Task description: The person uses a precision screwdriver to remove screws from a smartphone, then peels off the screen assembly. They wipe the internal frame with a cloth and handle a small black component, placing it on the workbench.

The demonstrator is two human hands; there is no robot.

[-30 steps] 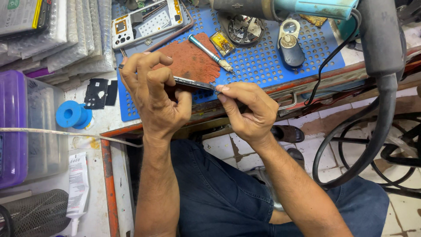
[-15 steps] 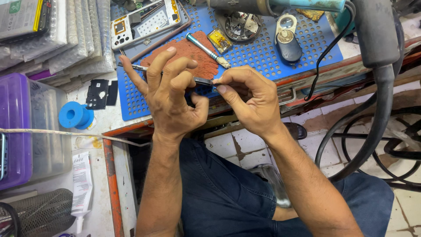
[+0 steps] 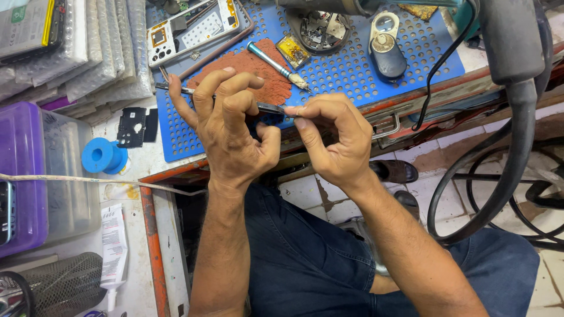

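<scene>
Here, your left hand (image 3: 232, 138) is curled around a thin metal tweezer-like tool (image 3: 194, 92), its fingers bent over the shaft while the pointed end sticks out to the left above the blue perforated mat (image 3: 352, 64). Your right hand (image 3: 332, 138) pinches the tool's other end between thumb and forefinger, just beside the left hand and over the front edge of the bench. Whether something small sits between your fingers, you cannot tell. On the mat lie a reddish pad (image 3: 258, 73), a screwdriver (image 3: 276, 66), an opened phone (image 3: 191, 29) and a loupe (image 3: 385, 44). A blue spool (image 3: 101, 156) sits left of the mat.
</scene>
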